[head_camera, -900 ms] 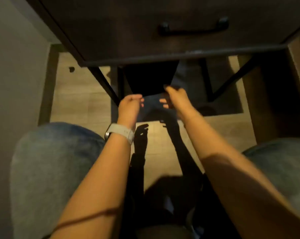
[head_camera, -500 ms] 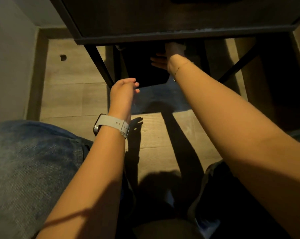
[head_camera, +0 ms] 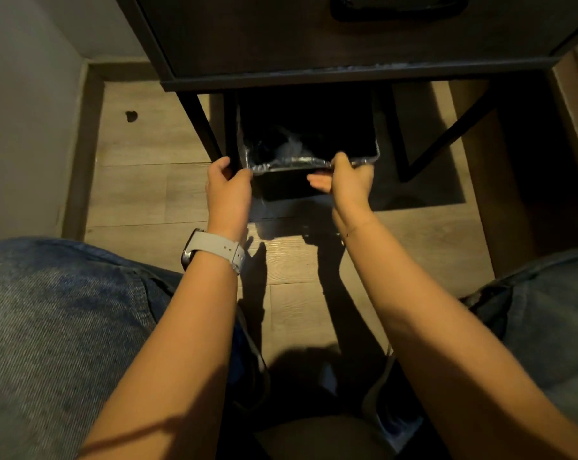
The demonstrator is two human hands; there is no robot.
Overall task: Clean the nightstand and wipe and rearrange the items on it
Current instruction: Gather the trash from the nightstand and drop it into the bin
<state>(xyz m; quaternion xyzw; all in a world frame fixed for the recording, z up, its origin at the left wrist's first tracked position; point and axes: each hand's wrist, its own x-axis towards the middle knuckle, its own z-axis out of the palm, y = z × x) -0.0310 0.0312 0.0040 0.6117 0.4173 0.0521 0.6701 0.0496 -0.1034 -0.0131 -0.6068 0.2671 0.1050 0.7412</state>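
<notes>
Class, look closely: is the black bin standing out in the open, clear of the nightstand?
No: the black bin sits under the nightstand, between its legs, with both hands at its front rim.

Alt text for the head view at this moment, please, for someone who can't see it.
Both hands grip the near rim of a small black bin lined with a shiny plastic bag, under a dark nightstand: left hand at its left corner, right hand further right. A grey watch is on the left wrist.

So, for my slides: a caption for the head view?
Both hands, left hand and right hand, grip a lined black bin under the nightstand.
</notes>
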